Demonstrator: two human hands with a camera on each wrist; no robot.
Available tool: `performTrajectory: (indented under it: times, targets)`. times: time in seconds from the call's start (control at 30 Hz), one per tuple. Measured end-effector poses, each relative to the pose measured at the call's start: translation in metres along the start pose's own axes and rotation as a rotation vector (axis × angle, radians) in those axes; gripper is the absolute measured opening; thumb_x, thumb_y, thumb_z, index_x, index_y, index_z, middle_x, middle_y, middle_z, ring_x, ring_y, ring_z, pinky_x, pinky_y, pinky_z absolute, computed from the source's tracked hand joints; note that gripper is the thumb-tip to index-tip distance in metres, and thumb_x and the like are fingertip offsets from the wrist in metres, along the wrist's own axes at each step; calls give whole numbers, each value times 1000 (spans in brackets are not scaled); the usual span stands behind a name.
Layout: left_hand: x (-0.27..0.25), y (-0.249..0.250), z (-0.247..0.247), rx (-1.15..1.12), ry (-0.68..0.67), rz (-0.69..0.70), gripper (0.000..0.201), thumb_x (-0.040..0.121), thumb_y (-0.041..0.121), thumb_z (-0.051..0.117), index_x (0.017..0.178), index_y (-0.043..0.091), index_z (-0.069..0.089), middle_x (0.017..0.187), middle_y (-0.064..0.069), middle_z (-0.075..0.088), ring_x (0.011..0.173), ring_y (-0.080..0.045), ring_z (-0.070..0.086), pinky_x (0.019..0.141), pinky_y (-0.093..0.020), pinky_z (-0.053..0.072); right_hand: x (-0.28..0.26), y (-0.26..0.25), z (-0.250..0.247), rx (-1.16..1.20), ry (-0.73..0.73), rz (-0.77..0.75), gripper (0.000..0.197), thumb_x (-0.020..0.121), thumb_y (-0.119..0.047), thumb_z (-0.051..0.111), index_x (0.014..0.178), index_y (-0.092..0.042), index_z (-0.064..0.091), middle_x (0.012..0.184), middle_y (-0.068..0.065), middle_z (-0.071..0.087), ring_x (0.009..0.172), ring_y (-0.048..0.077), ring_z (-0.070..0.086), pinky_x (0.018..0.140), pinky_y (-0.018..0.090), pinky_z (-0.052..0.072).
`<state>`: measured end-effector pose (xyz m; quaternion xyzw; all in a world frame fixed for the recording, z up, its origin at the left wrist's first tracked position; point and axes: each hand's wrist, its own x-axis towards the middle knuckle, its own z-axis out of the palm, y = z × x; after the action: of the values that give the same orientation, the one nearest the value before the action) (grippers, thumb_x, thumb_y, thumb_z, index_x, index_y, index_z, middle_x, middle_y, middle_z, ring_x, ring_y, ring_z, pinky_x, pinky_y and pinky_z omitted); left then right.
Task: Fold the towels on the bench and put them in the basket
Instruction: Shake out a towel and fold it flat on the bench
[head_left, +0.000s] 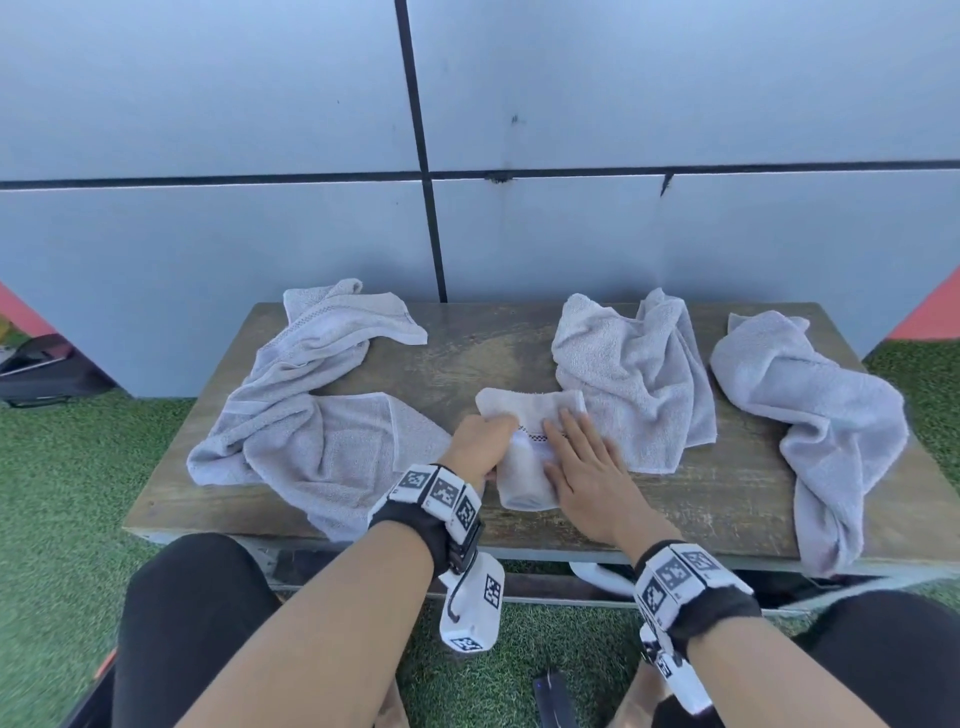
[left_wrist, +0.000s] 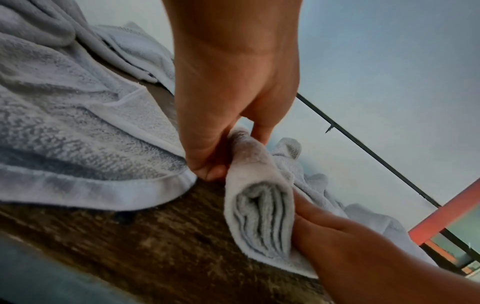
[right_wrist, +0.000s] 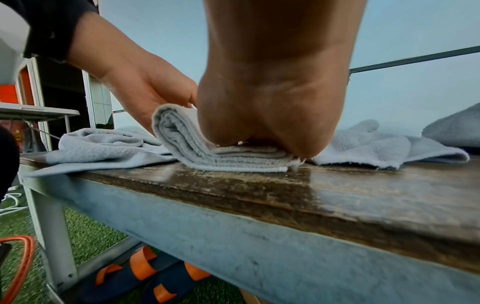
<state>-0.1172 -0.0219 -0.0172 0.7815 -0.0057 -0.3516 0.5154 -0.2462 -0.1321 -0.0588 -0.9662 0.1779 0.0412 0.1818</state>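
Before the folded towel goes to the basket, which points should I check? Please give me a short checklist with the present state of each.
1. Folded towel lies on the bench: ok.
2. Layers are stacked evenly at the near end, as the right wrist view shows: ok.
3. Left hand grips the towel's left edge: ok.
4. Right hand presses flat on top; it does not yet hold the towel: not ok for lifting.
5. Basket position: not in view, cannot tell.
6. Three unfolded towels, such as the left one, remain on the bench: not ok.
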Motion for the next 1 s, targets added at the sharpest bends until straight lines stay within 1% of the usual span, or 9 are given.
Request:
performTrajectory:
  times: [0.17,0.37,0.47,0.6,0.7,0.77,0.83,0.9,1.0]
  targets:
    - [3,-10,-3,75,-17,98,50,79,44,67,116,11,62,107,-5,70,97,-23,68,92,-44,56,-6,0,-4,100,4,3,61,106,-43,27,160,-29,3,167,-8,-8,153,10,-12,122,38,-7]
    - [-18,11,-26,14,-126,297,38,86,42,67,117,20,63,115,-5,71,99,-16,66,90,-35,51,-3,-20,-31,471,216,173,63,101,-48,40,153,-17,25,151,7,29,142,25,18,118,45,20]
    - [-38,30,-55,-64,-171,395,39,85,37,70,121,23,65,117,2,72,112,-17,66,103,-45,50,3,-46,-60,828,197,239,60,95,-61,42,141,-22,40,137,0,49,132,23,42,101,43,39]
    - [-69,48,-108,-192,-125,472,35,91,22,70,123,11,64,121,-6,71,117,-25,65,106,-46,48,10,-98,-97,997,136,203,40,98,-50,51,119,-16,57,113,-7,61,102,11,57,78,28,42]
    - [-95,49,-163,-270,-39,510,27,95,14,65,122,10,65,119,-6,72,113,-20,67,100,-36,51,24,-147,-108,1018,141,104,23,94,-36,61,107,-16,62,98,-8,64,91,11,62,69,27,43]
    - [-116,41,-204,-315,48,513,19,96,14,64,115,14,66,110,-3,73,101,-16,69,90,-34,54,32,-192,-111,1014,106,23,22,90,-26,63,109,-14,61,98,-4,65,88,12,64,69,28,49]
    - [-133,24,-248,-372,177,493,18,96,18,65,113,14,66,108,-4,73,97,-18,69,86,-37,56,36,-244,-106,988,38,-58,31,85,-29,65,113,-15,60,108,9,67,96,23,68,82,41,56]
    - [-151,-3,-293,-423,363,478,26,91,28,70,113,14,66,109,-5,73,98,-23,70,87,-43,56,37,-300,-95,921,-31,-148,38,85,-33,65,115,-12,57,114,17,65,102,31,66,85,45,55]
    - [-175,-58,-354,-462,615,425,38,82,42,73,111,18,69,110,-8,74,101,-31,71,86,-52,59,28,-381,-64,836,-117,-289,31,92,-30,63,116,-13,54,104,6,66,92,18,65,81,39,53]
